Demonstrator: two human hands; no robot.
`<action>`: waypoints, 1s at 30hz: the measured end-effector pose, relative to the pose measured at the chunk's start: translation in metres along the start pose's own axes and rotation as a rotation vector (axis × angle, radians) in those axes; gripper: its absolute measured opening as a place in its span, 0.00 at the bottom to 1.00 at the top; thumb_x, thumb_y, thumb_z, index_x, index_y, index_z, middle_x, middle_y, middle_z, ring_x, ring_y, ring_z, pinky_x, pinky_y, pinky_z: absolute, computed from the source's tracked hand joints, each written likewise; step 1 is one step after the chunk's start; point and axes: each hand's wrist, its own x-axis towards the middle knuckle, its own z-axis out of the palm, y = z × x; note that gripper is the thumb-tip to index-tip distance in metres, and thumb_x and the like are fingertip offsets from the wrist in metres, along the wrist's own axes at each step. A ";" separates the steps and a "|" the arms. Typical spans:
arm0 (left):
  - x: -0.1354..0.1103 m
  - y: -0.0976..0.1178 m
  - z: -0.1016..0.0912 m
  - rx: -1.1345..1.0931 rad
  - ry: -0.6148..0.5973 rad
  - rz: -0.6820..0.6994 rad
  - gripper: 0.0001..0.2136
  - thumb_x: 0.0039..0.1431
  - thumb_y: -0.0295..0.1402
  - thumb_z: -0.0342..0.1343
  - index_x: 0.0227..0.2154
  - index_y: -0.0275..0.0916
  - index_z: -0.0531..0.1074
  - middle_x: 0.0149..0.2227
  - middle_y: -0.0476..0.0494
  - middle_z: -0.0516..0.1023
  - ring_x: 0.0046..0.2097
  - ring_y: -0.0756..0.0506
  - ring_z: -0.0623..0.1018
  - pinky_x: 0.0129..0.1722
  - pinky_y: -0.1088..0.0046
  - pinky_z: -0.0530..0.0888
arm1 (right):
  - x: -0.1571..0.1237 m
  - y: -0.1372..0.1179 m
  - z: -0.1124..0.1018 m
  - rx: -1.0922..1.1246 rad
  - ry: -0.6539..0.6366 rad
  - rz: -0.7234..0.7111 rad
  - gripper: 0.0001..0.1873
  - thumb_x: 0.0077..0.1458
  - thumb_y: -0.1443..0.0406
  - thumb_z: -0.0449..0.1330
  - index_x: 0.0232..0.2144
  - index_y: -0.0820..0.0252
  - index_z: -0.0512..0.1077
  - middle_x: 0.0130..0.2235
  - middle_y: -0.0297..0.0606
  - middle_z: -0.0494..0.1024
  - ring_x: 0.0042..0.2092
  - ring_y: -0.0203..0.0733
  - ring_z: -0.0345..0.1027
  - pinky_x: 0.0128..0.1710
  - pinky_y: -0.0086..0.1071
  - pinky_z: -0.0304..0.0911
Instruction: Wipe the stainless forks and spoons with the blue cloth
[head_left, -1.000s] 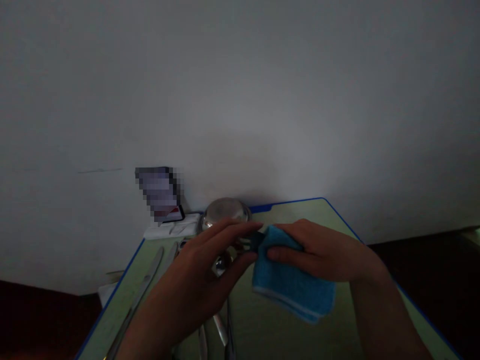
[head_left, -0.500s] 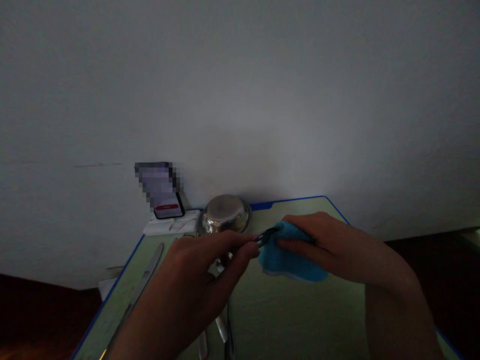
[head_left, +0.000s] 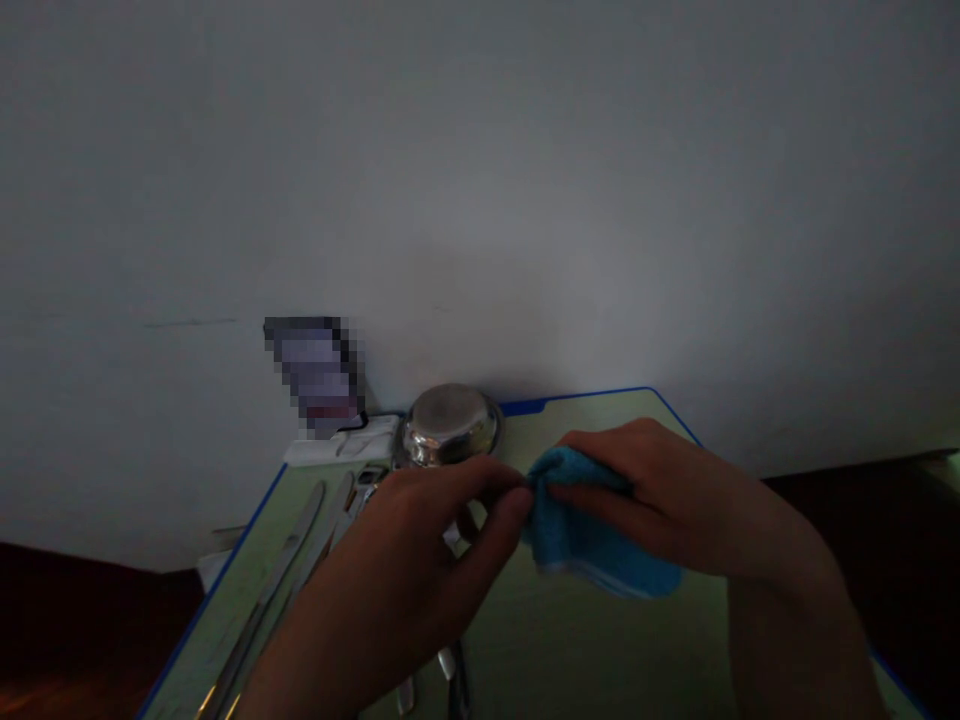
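Note:
My left hand is closed in a pinch on a thin metal utensil, probably a fork, whose head is hidden in a blue cloth. My right hand is wrapped round that folded cloth and presses it against the utensil's tip. Both hands meet above the pale green table, just in front of an upturned shiny steel bowl.
Long knives lie on the table's left side, and more cutlery handles show below my left hand. A white box with a blurred upright item stands at the back left by the wall. The table has a blue edge.
The utensil's tines, visible half a second ago, are now buried in the cloth. My hands have closed together, and the cloth hangs lower on the right.

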 end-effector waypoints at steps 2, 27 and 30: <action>-0.002 0.000 -0.001 0.023 -0.006 -0.013 0.06 0.58 0.38 0.49 0.33 0.47 0.70 0.30 0.56 0.76 0.32 0.51 0.74 0.31 0.76 0.66 | -0.001 0.000 0.001 -0.028 0.027 0.010 0.10 0.58 0.60 0.50 0.30 0.58 0.66 0.27 0.30 0.72 0.29 0.32 0.63 0.29 0.27 0.52; 0.011 0.000 0.004 0.098 0.162 0.054 0.11 0.58 0.30 0.45 0.21 0.36 0.65 0.18 0.53 0.66 0.21 0.54 0.66 0.22 0.77 0.60 | 0.007 -0.004 0.009 -0.005 0.136 0.045 0.10 0.57 0.60 0.51 0.27 0.59 0.64 0.26 0.30 0.70 0.26 0.31 0.60 0.27 0.27 0.50; 0.010 0.002 0.005 0.078 0.059 0.102 0.12 0.58 0.30 0.45 0.20 0.36 0.63 0.19 0.54 0.65 0.22 0.54 0.66 0.23 0.78 0.60 | 0.007 -0.005 0.008 -0.008 0.158 0.042 0.11 0.57 0.60 0.51 0.26 0.60 0.64 0.25 0.30 0.69 0.25 0.31 0.59 0.26 0.27 0.49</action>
